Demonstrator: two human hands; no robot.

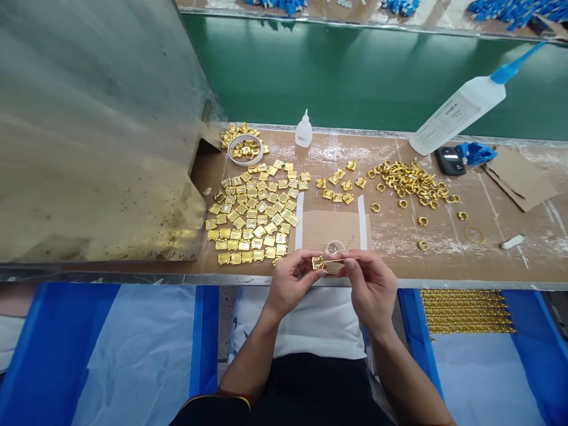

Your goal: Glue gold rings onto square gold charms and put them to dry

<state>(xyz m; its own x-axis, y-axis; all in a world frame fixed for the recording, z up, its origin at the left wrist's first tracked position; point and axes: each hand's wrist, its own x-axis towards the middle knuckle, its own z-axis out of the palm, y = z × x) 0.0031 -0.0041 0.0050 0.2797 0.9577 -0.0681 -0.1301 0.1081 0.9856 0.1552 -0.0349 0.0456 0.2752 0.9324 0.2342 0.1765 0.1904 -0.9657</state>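
My left hand (287, 283) pinches a small shiny gold metal piece (318, 262) at the table's front edge. In my right hand (373, 285) is a thin stick (338, 260), its tip reaching to the gold piece. Just beyond my fingers, a small clear round dish (333, 245) sits at the front of a cardboard sheet (331, 228) edged with white tape strips. Many flat gold pieces (252, 204) lie in rows to the left. Several finished-looking gold pieces (338, 176) stand behind the sheet, and a heap of gold rings (410, 180) spreads to the right.
A small white dropper bottle (303, 131) stands at the back. A large glue-type bottle (461, 112) leans against the green wall near a black device (450, 161). A tape roll (245, 149) lies by the metal housing (102, 142). Blue bins (544, 355) flank my lap.
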